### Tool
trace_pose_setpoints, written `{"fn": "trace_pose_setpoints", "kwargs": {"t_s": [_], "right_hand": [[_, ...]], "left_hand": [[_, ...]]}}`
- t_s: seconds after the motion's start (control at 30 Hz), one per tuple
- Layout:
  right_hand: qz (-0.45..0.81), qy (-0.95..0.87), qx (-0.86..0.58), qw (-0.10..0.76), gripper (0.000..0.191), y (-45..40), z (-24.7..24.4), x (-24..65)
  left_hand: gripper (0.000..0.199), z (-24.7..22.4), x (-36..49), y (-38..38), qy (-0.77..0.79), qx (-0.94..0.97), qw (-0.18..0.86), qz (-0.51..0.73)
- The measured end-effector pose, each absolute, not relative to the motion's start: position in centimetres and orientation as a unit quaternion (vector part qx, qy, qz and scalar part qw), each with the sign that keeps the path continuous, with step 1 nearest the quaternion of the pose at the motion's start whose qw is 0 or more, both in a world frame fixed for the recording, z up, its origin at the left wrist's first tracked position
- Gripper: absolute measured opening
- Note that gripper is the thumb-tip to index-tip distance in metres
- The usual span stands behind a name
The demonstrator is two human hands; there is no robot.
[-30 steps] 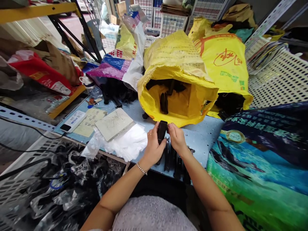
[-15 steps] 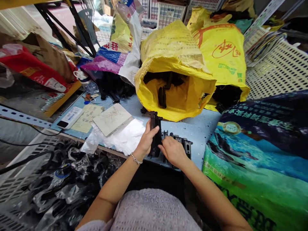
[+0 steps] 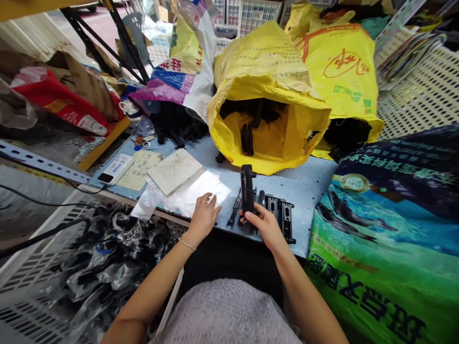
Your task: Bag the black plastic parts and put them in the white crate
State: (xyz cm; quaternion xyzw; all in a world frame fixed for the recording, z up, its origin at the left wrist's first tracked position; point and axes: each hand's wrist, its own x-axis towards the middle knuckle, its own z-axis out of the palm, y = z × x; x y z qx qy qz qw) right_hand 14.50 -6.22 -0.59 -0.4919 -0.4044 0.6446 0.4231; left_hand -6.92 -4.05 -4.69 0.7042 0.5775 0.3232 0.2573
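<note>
My right hand (image 3: 264, 223) grips a long black plastic part (image 3: 247, 188) near its lower end and holds it upright above the blue table. My left hand (image 3: 205, 215) is empty, its fingers apart over a stack of thin white plastic bags (image 3: 215, 184). Several similar black parts (image 3: 280, 212) lie side by side on the table, just right of the held one. A slim black piece (image 3: 234, 208) rests to its left. What exactly the black part is, I cannot make out.
An open yellow sack (image 3: 268, 160) with black parts inside lies behind my hands. On the bags sits a grey board (image 3: 175, 171). At the lower left, a white crate (image 3: 32, 272) holds bagged black items. A green and blue sack (image 3: 376, 267) stands at right.
My left hand has let go of the black part and moved left to the plastic bags. The part is now in my right hand. The view has shifted slightly.
</note>
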Motion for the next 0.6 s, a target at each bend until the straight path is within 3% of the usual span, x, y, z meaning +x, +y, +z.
{"fn": "trace_pose_setpoints", "kwargs": {"t_s": [0.1,0.37,0.5,0.6], "right_hand": [[0.678,-0.345,-0.468,0.449,0.031,-6.5,-0.6,14.6],[0.776,-0.251,-0.354,0.458,0.030,-5.7,-0.4,9.5],[0.796,-0.175,-0.352,0.461,0.026,-3.6,-2.7,5.1],[0.760,-0.144,-0.411,0.482,0.025,-2.9,-4.5,3.0]], "left_hand": [[0.017,-6.4,-9.2,-3.4,0.606,0.712,0.217,0.281],[0.029,-6.0,-12.7,-0.1,0.596,0.583,0.456,0.311],[0.017,-5.1,-13.2,-0.4,0.591,0.590,0.435,0.336],[0.014,-3.8,-13.9,-0.7,0.580,0.683,0.314,0.315]]}}
